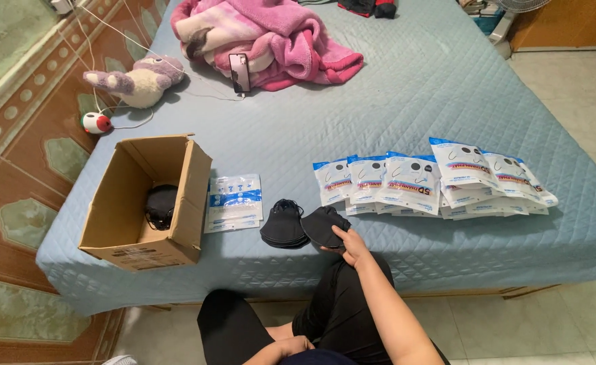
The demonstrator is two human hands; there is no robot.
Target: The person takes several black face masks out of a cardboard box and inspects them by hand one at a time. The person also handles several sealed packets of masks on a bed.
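My right hand (351,245) reaches to the near edge of the bed and grips a black face mask (324,225) by its lower edge. That mask overlaps a small pile of black masks (282,226) just to its left. To the right of them lies a row of overlapping white-and-blue sealed mask packets (433,181). My left hand (288,348) rests low on my lap over black trousers, away from the bed; nothing shows in it and its fingers are unclear.
An open cardboard box (190,196) stands at the left with black masks (159,206) inside. Flat white-and-blue packets (234,203) lie beside it. Farther back are a pink blanket (278,34), a phone (240,72), a plush toy (139,81) and a small round red-and-white gadget (96,123).
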